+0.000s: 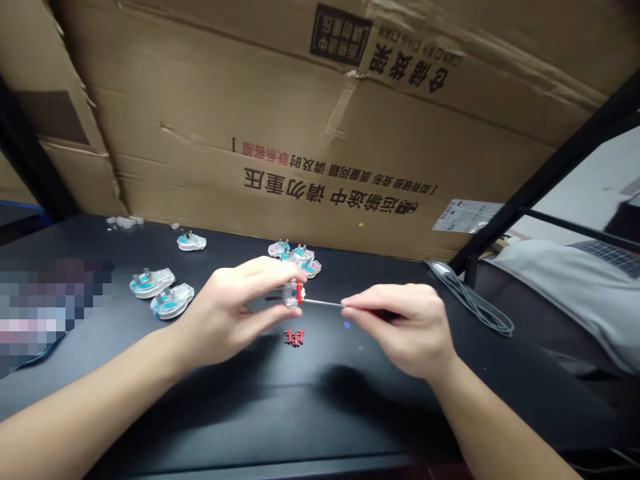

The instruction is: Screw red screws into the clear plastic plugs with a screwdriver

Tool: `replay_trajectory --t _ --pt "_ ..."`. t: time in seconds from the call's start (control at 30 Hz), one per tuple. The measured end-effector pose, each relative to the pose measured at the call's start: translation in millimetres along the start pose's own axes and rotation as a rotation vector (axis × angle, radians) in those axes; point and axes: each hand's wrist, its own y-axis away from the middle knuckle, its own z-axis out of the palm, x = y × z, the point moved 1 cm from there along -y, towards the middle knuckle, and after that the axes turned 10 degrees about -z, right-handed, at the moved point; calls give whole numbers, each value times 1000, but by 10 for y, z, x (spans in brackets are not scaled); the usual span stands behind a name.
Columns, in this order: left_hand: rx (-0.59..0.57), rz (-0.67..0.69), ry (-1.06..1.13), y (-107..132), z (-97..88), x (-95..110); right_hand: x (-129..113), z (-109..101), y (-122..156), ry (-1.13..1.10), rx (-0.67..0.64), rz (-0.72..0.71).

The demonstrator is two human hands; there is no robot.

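My left hand (240, 303) is closed around a small clear plastic plug part (293, 294) with a red piece on its side, held above the black table (310, 407). My right hand (405, 323) pinches a thin screwdriver (323, 303) whose metal shaft points left, its tip at the red piece. Just below, several small red screws (295, 337) lie on the table between my hands.
Clear-and-teal plug parts lie in a pair at the left (161, 292), singly farther back (191, 241), and in a cluster behind my hands (296, 257). A large cardboard box (310, 127) walls the back. A grey cable (475, 303) and black frame post (540, 177) stand right.
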Motion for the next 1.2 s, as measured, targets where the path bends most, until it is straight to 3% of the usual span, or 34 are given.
replay_trajectory --t 0.07,0.13,0.27,0.33,0.37,0.47,0.53,0.63,0.73,0.83,0.9,0.97,1.03,1.1,1.17,1.2 --pt "3 92 -76 -5 -10 -11 20 47 -19 -205 -151 264" --pt "-16 21 -69 -22 5 -12 33 71 -19 -209 -159 328" --pt "-116 -261 126 -35 74 6 -16 29 23 200 52 -111" --pt "-140 -276 163 -25 88 5 -46 11 41 281 48 -212" --pt "-128 -243 133 -20 85 -1 -49 11 39 242 22 -164" --pt "-48 -69 -18 -14 54 -22 -12 74 11 -151 -144 210" --pt "-25 -58 -24 -21 46 -32 9 123 -10 -259 -159 299" --pt "-49 -239 155 -31 74 -32 -5 119 -20 4 40 38" --pt "-122 -392 370 -27 127 -17 -60 60 12 303 82 -279" --pt "-182 -457 477 -20 155 -9 -113 7 41 469 47 -411" --pt "-205 -456 467 -19 146 -10 -145 -5 42 463 38 -420" --pt "-183 -395 369 -23 115 -19 -157 -3 26 332 36 -291" --pt "-134 -256 197 -27 76 -36 -132 11 3 70 -13 -6" --pt "-103 -89 41 -27 51 -57 -84 41 -8 -228 -142 305" --pt "-103 -21 -19 -25 47 -84 -42 64 -13 -347 -226 427" --pt "-98 -33 -18 -26 51 -95 -26 66 -18 -317 -193 399"
